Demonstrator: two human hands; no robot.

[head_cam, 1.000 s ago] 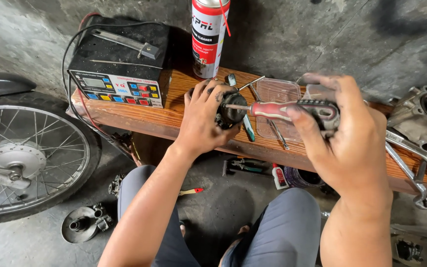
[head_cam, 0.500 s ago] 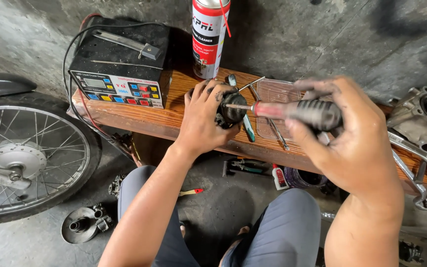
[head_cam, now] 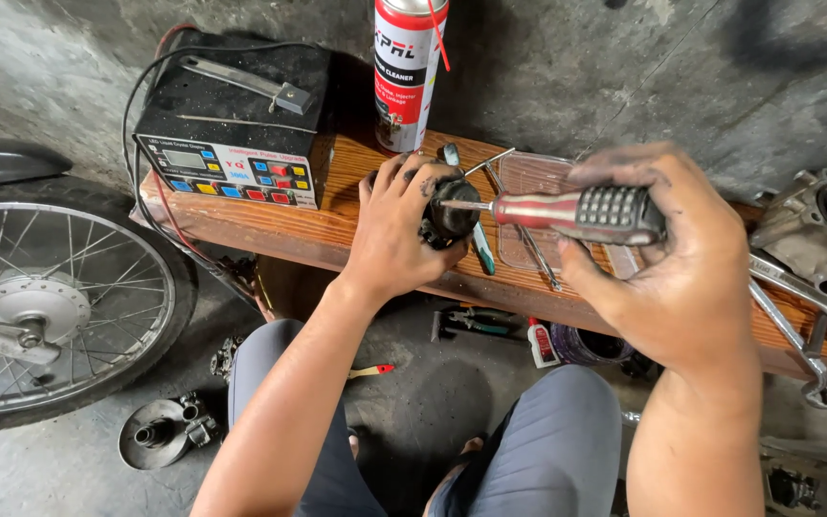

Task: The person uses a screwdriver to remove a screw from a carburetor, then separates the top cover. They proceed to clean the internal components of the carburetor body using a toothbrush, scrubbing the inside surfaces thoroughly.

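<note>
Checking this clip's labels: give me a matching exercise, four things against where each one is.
Things:
1. screwdriver
2. black part
3. spray can
4. wheel

Places:
A. on the floor, far left
B. in the left hand, on the bench
C. upright at the back of the bench, by the wall
D. in the right hand, tip at the black part

Pairs: 1-D, 2-B, 3-C, 4-A

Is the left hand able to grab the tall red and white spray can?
Probably yes, once freed. The left hand grips a small black round part on the wooden bench; the spray can stands just behind, nothing between.
</note>
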